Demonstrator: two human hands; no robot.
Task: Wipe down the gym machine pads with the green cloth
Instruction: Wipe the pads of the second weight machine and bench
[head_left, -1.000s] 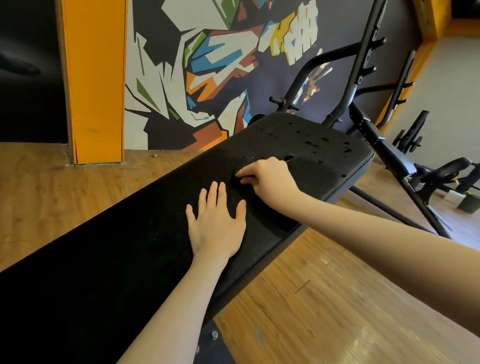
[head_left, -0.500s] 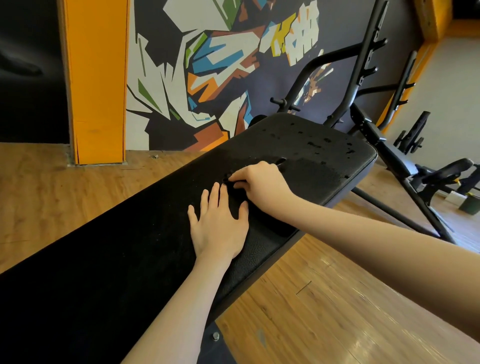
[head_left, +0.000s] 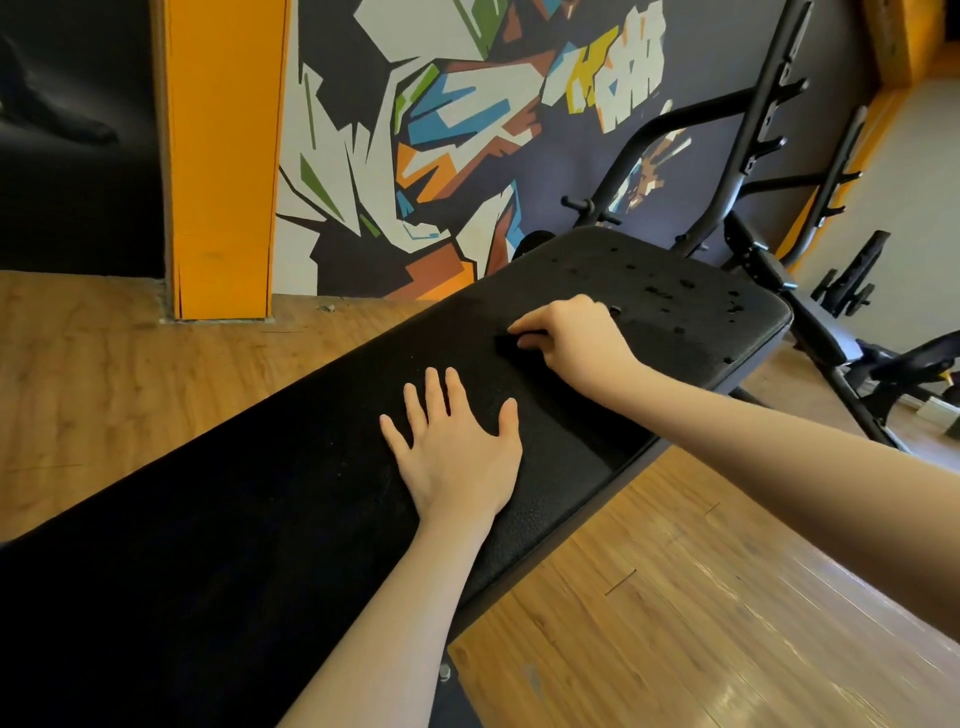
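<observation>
Hands, two, on one bench pad (head_left: 311, 493), left hand (head_left: 457, 457) flat, right hand (head_left: 571, 338) fingers curled, contents unclear

Two bare hands lie on one long black padded bench surface (head_left: 311, 519): the left hand (head_left: 457, 457) flat with five spread fingers, the right hand (head_left: 576, 338) with fingers curled, though what they hold, if anything, cannot be told. One orange rectangular pillar (head_left: 223, 156) stands on the one wooden plank floor (head_left: 701, 623). One many-coloured angular wall mural (head_left: 441, 130) fills the wall behind. One black metal rack frame (head_left: 758, 130) rises behind the bench's far end.
</observation>
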